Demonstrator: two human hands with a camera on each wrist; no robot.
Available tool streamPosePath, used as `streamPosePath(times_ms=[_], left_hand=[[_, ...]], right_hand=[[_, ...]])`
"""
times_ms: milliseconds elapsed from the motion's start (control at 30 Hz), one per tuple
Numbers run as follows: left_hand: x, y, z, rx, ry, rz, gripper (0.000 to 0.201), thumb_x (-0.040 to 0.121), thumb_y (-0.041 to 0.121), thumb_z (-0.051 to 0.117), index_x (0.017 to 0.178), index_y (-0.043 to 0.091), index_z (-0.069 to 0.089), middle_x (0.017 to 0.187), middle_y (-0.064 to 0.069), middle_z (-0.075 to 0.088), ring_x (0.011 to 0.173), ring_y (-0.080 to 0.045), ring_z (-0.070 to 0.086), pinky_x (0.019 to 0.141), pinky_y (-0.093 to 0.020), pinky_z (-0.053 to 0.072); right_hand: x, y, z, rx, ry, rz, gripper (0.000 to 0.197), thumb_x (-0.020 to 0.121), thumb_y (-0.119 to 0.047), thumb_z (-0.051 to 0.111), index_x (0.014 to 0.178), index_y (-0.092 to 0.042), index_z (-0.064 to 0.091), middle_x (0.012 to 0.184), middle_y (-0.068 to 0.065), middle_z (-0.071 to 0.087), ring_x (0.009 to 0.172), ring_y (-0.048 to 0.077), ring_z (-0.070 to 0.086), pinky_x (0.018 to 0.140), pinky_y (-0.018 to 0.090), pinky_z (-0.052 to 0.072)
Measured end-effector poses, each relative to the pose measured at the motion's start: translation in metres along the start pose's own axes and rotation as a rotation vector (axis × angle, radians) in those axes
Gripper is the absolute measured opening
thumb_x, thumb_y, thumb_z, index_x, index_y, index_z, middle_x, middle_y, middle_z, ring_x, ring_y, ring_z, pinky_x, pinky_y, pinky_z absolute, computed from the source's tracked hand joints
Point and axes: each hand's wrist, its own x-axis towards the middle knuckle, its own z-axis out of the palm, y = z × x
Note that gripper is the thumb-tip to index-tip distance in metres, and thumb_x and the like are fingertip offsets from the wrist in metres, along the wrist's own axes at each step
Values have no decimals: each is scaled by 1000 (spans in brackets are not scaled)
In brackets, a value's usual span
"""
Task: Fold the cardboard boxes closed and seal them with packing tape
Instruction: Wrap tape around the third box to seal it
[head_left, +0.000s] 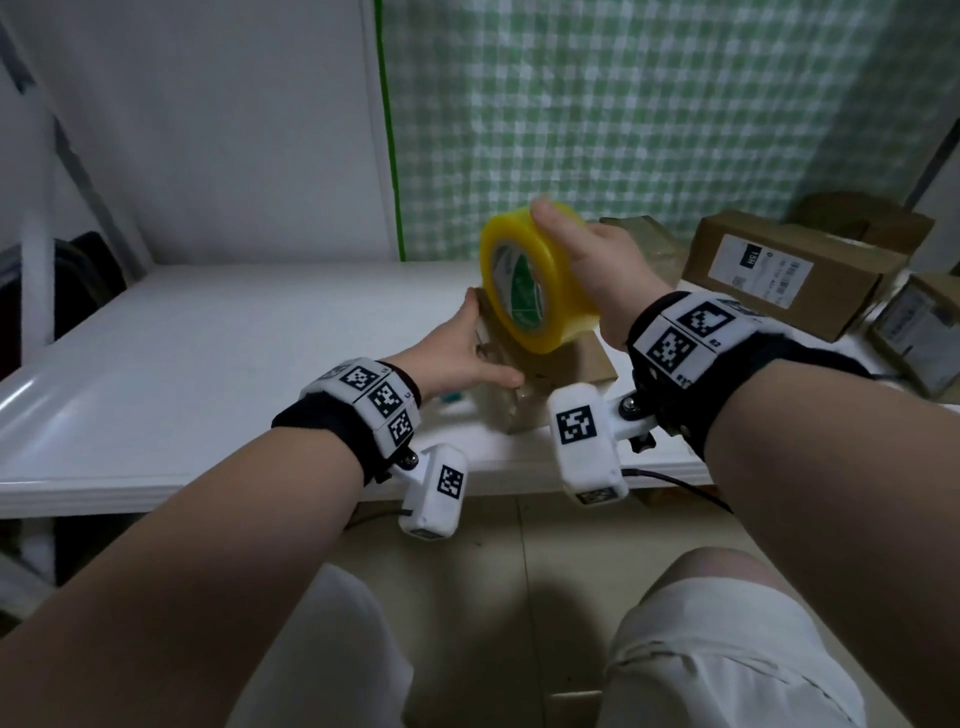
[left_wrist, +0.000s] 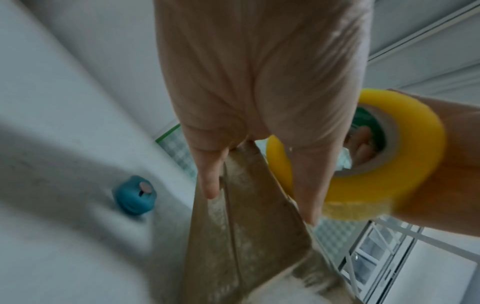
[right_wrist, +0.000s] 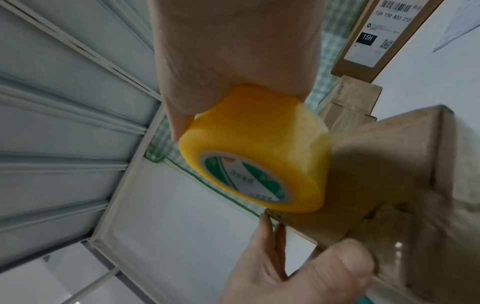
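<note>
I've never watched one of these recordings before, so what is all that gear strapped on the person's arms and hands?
Both hands are bare, no gloves or sleeves. The left hand and right hand each have a black wristband behind them, carrying white blocks printed with black square codes. Under each wrist hangs a white camera housing, also coded, on a small bolted bracket, with a thin dark cable trailing off.

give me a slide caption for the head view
Right hand lifts yellow tape roll over cardboard box steadied by left hand.

Both bare forearms wear black fabric wrist straps (head_left: 332, 410) ringed with white blocks printed in black square codes. A white code-marked camera housing (head_left: 587, 441) hangs under each wrist (bolted bracket, thin black cable). Pale shorts (head_left: 727, 649) cover the thighs.
</note>
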Motion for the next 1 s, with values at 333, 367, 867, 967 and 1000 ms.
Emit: streamPosePath(times_ms=[333, 367, 867, 967, 1000], left_hand=[[9, 0, 10, 477, 3, 71, 58, 82, 39, 70, 129, 10, 55, 122, -7, 62, 101, -20, 60, 82, -28, 47], [11, 0, 9, 393, 15, 51, 58, 80, 40, 71, 128, 11, 56, 124, -6, 62, 105, -20, 60, 82, -29, 49], [27, 53, 17, -352, -94, -55, 42, 92, 52, 47, 129, 31, 50, 130, 4, 58, 120, -22, 54, 104, -56, 34], [30, 59, 19, -447, -94, -71, 32, 94, 51, 43, 112, 28, 56, 120, 2, 63, 117, -21, 57, 104, -56, 36], [31, 60, 19, -470, -91, -74, 32, 94, 51, 42, 110, 27, 56, 118, 2, 64, 117, -22, 57, 103, -57, 37]], right_hand=[[32, 30, 17, 44, -23, -24, 72, 76, -58, 61, 131, -11, 54, 123, 8, 63, 111, 25, 61, 100, 46, 47], [31, 30, 17, 54, -30, -19, 68, 80, -57, 60, 131, -12, 54, 123, 8, 63, 111, 24, 61, 100, 45, 47], [32, 53, -47, -309, -220, -92, 44, 74, -21, 68, 118, -15, 64, 112, 5, 65, 107, 20, 61, 90, 30, 49], [27, 63, -60, -776, -367, -6, 109, 58, -46, 84, 150, -25, 28, 156, 6, 21, 143, 24, 22, 116, 39, 25], [25, 67, -62, -887, -378, 18, 118, 59, -50, 83, 152, -28, 15, 159, 6, 4, 147, 25, 6, 119, 40, 16]])
